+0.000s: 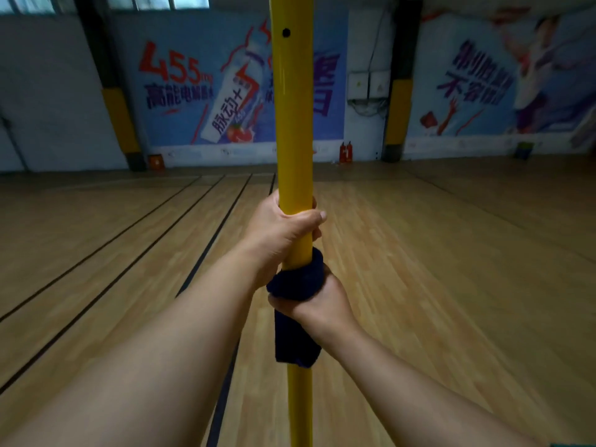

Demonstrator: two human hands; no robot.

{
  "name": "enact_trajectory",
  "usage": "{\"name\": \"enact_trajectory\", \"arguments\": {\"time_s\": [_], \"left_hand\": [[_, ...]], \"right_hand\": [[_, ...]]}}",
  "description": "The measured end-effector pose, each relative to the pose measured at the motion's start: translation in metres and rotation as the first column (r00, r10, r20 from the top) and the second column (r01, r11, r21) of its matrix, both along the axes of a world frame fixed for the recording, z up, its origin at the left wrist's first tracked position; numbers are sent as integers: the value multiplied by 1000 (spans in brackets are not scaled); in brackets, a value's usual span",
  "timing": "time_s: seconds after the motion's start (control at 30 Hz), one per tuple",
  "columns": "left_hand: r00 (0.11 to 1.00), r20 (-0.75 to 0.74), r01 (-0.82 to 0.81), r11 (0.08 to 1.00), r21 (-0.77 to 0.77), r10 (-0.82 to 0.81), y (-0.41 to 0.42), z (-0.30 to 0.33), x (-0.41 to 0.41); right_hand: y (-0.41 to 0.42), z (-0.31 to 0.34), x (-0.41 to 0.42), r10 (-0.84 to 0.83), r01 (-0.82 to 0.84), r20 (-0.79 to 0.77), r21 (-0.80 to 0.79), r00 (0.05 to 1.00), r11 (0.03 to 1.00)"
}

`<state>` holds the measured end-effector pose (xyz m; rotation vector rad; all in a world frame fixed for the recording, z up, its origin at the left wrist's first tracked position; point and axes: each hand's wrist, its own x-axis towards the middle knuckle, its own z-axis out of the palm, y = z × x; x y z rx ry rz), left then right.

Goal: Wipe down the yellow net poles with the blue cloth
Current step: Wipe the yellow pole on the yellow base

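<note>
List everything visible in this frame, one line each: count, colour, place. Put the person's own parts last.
Net pole: one, yellow, upright at centre, small dark hole near top.
Cloth: one, dark blue, wrapped round the pole, end hanging below.
Floor: wood, tan, dark court lines at left.
Wall posters: two, blue with red lettering, far wall.
Fire extinguishers: two, red, base of far wall.
Left hand: bare grip on the pole, above the cloth.
Right hand: grips the cloth round the pole.
</note>
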<state>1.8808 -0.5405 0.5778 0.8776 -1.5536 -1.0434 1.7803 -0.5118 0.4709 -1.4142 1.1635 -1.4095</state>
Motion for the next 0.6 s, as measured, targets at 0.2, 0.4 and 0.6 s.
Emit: {"name": "enact_trajectory", "arguments": {"time_s": [0.2, 0.4, 0.6], "left_hand": [[1000, 18, -12, 995, -96, 13, -2, 1, -2], [997, -73, 1, 975, -221, -17, -4, -9, -6], [997, -76, -12, 973, -229, -6, -7, -11, -6]], "right_hand": [[-8, 16, 0, -41, 36, -21, -184, 999, 982], [-8, -3, 1, -54, 45, -36, -213, 998, 976], [-2, -34, 4, -47, 45, -28, -85, 998, 995]]}}
